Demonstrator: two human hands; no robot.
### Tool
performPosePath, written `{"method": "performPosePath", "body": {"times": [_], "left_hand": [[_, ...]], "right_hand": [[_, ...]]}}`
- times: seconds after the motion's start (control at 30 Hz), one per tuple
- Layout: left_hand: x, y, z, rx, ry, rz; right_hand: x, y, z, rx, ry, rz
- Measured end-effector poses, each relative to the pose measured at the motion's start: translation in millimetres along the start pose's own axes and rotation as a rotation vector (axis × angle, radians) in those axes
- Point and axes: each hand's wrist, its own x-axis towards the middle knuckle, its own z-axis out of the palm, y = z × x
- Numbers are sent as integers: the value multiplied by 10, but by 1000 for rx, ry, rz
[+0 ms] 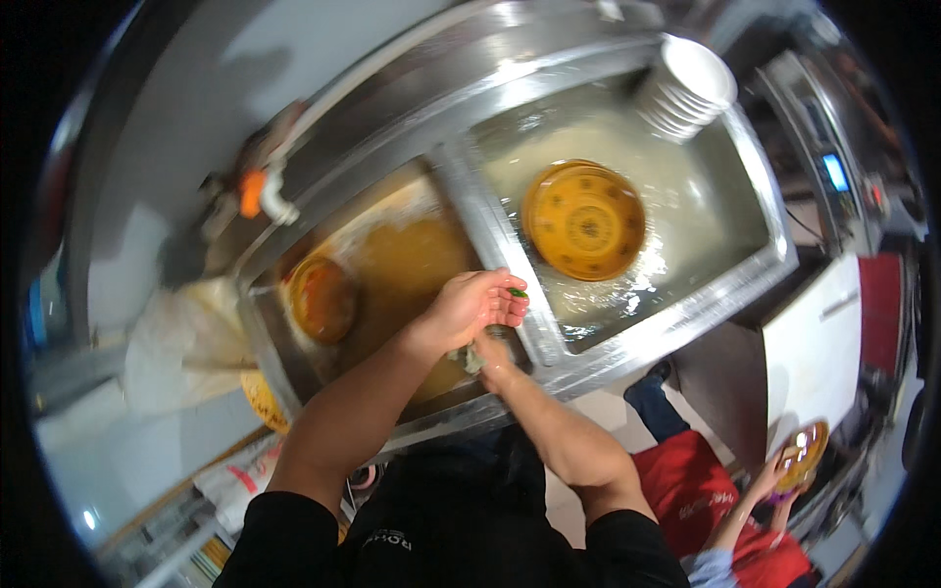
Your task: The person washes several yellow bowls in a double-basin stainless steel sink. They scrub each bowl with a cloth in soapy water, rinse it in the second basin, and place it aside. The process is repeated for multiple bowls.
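My left hand (481,305) is above the dividing edge of a two-basin stainless steel sink (514,275), with fingers loosely curled. A small green scrap (517,292) rests against its fingers; whether they grip it is unclear. Just below, my right hand (496,360) is partly hidden and holds what looks like a wet, pale cloth (468,359) over the left basin. Cloudy brown water fills that basin, where an orange bowl (323,300) with reddish residue sits at the left. In the right basin's clearer water lies a patterned yellow-orange bowl (588,224), apparently stacked on another.
A stack of white tubs (687,88) stands at the right basin's far corner. At lower right, a co-worker in a red apron (691,478) holds an amber bowl (801,456) near a white board (812,345). A translucent plastic bag (191,345) hangs left of the sink.
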Motion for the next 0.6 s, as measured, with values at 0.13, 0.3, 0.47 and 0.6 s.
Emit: {"method": "performPosePath", "body": {"times": [0.13,0.3,0.47,0.6], "left_hand": [[-867,-341,-1238,137,431,181],[-1439,-1216,-2385,167,853,-132],[-1760,-1489,-2446,187,1018,-157],[-2056,-1697,-2517,-34,946,-88]], "right_hand": [[80,31,407,-675,-207,-116],[281,486,835,-1690,-585,-614],[758,1023,634,-2466,-611,-672],[694,778,856,-2463,-755,-158]]}}
